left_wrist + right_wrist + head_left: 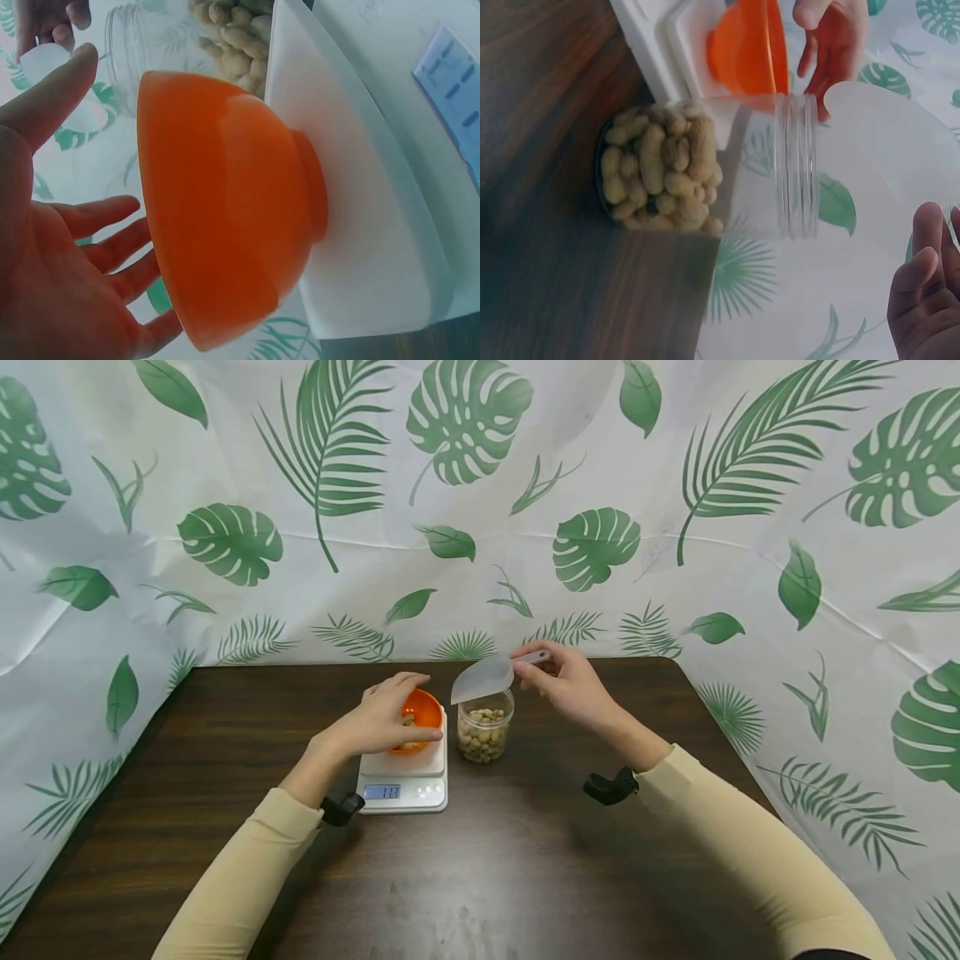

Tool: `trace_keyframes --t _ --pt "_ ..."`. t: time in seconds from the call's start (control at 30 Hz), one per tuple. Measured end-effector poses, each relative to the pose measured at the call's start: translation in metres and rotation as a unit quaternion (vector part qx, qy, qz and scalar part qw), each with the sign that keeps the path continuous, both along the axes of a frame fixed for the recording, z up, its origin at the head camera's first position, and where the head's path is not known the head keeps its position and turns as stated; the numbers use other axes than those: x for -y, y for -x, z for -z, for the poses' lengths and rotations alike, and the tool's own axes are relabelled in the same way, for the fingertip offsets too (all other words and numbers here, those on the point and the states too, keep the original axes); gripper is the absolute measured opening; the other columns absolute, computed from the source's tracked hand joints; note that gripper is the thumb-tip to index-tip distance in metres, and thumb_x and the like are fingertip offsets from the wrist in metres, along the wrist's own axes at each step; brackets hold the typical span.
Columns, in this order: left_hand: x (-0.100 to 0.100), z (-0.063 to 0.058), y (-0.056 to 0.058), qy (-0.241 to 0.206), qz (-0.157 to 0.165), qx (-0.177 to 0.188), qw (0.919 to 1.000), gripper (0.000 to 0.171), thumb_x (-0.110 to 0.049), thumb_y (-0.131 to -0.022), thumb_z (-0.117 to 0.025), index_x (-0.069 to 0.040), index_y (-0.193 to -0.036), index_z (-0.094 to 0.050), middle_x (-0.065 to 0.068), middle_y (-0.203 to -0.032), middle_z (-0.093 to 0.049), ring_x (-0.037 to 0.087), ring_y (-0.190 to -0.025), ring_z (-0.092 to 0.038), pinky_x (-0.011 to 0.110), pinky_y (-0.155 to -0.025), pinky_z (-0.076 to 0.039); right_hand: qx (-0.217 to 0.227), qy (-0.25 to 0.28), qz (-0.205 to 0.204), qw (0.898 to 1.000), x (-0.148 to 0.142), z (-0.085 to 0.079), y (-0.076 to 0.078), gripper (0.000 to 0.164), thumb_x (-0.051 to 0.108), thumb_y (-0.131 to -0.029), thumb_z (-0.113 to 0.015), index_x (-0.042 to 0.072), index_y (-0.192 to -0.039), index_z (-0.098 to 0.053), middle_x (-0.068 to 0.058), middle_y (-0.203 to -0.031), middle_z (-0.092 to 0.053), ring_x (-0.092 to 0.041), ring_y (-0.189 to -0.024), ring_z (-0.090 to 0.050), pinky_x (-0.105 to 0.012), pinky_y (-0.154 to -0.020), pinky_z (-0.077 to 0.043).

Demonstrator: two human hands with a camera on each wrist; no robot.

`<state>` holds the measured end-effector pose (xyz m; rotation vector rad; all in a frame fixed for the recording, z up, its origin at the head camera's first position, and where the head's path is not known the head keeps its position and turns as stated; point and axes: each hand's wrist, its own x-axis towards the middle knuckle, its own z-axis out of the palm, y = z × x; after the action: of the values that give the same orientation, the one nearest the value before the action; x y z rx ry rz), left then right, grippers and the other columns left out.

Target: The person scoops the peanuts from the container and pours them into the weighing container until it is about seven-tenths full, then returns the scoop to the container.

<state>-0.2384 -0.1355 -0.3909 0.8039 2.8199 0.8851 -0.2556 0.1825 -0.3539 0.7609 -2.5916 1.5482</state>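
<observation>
Over an orange bowl (431, 710) on the white kitchen scale (408, 767), my left hand (378, 717) spreads its fingers and thumb. In the left wrist view its fingertips lie right at the bowl's rim, uncurled. A few pale pieces show inside the bowl. My right hand (566, 683) pinches the handle of a translucent white scoop (480, 681), tilted above the mouth of a clear jar (739, 169). Unshelled peanuts (667, 169) fill the jar's lower part. The scale's display (382, 792) is lit with digits.
The scale and jar stand side by side on a dark wooden table (510, 860). A white leaf-print sheet (480, 585) rises behind the table and along its sides. Black wrist cameras (611, 786) sit at both cuffs.
</observation>
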Motion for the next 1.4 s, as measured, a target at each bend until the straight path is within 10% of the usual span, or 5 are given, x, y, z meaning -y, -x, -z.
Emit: trace_keyframes --t 1.4 --pt "-0.057 0.000 0.016 -0.005 0.047 0.001 0.9989 0.094 -0.050 -0.088 -0.079 -0.003 -0.157 -0.037 0.013 -0.155 -0.045 0.028 -0.139 -0.044 0.063 -0.113 -0.020 -0.073 -0.134 -0.068 0.986 0.000 -0.005 -0.001 0.018 0.011 -0.104 -0.063 0.000 -0.117 -0.061 -0.012 -0.102 -0.069 -0.019 -0.082 -0.070 -0.037 -0.068 -0.056"
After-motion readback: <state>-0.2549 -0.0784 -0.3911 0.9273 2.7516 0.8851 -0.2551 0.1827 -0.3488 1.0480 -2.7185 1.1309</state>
